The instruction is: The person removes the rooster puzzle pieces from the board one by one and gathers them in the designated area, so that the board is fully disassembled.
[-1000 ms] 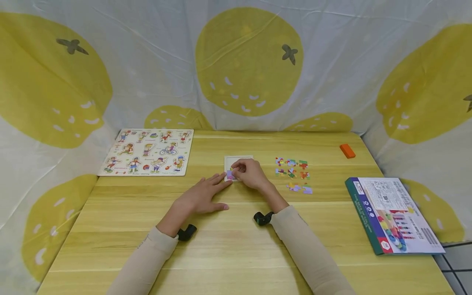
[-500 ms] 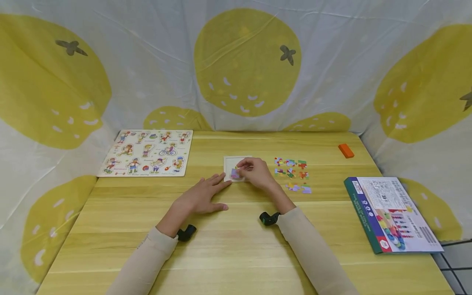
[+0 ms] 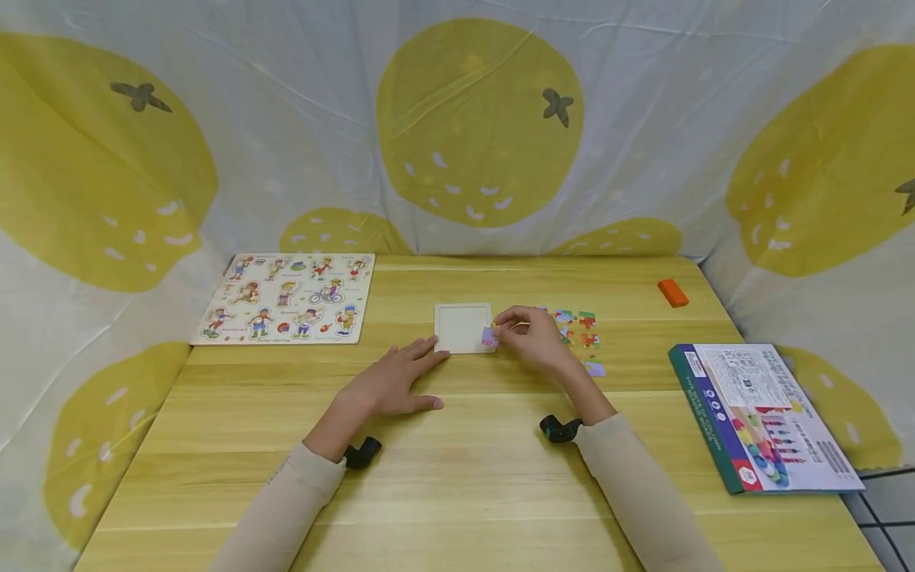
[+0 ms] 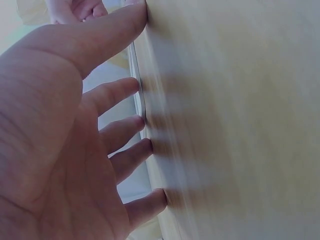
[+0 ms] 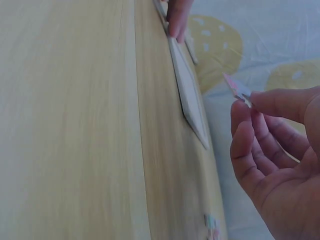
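Between thumb and fingertips, my right hand [image 3: 532,338] pinches a small purple jigsaw puzzle piece [image 3: 489,336]. In the right wrist view the puzzle piece [image 5: 236,89] is lifted off the table and tilted. It overlaps the right edge of a square, pale puzzle frame [image 3: 463,327] in the head view. My left hand [image 3: 393,377] lies with spread, straight fingers on the table, its fingertips at the frame's lower left corner. Several loose puzzle pieces [image 3: 588,340] lie in rows right of the frame, partly hidden behind my right hand.
A wooden board with sports figures [image 3: 282,300] lies at the back left. An orange block [image 3: 673,293] sits at the back right, and a flat game box [image 3: 768,417] rests on the right edge of the table [image 3: 457,492]. A lemon-print cloth [image 3: 479,119] hangs behind.
My right hand has moved right with the puzzle piece, from over the frame's inside to its right edge, uncovering the frame's bare inside. My left hand has stayed put.
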`<state>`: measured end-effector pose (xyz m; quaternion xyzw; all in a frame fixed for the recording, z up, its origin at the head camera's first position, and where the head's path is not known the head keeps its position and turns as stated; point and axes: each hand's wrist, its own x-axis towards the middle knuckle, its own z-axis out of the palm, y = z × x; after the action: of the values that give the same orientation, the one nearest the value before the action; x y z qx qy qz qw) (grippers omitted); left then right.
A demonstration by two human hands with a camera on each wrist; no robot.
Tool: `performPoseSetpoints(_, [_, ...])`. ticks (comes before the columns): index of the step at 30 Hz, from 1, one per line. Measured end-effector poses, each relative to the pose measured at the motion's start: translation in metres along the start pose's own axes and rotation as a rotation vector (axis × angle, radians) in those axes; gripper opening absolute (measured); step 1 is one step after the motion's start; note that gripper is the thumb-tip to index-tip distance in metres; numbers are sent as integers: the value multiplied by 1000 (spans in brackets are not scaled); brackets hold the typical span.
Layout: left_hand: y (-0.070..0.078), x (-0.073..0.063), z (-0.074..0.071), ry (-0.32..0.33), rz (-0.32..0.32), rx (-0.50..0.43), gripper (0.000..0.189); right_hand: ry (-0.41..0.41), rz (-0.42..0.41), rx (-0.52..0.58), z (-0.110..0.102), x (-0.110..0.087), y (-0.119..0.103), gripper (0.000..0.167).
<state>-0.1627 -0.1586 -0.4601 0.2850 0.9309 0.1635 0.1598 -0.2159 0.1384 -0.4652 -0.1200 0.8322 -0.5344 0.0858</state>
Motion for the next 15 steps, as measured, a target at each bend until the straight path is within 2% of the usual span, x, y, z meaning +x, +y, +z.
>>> performPoseSetpoints(11, [0, 0, 0, 2, 1, 4, 84, 19, -9, -23, -33, -25, 14, 19])
performPoseSetpoints(15, [2, 0, 0, 1, 0, 6, 84, 24, 7, -67, -43, -33, 18, 21])
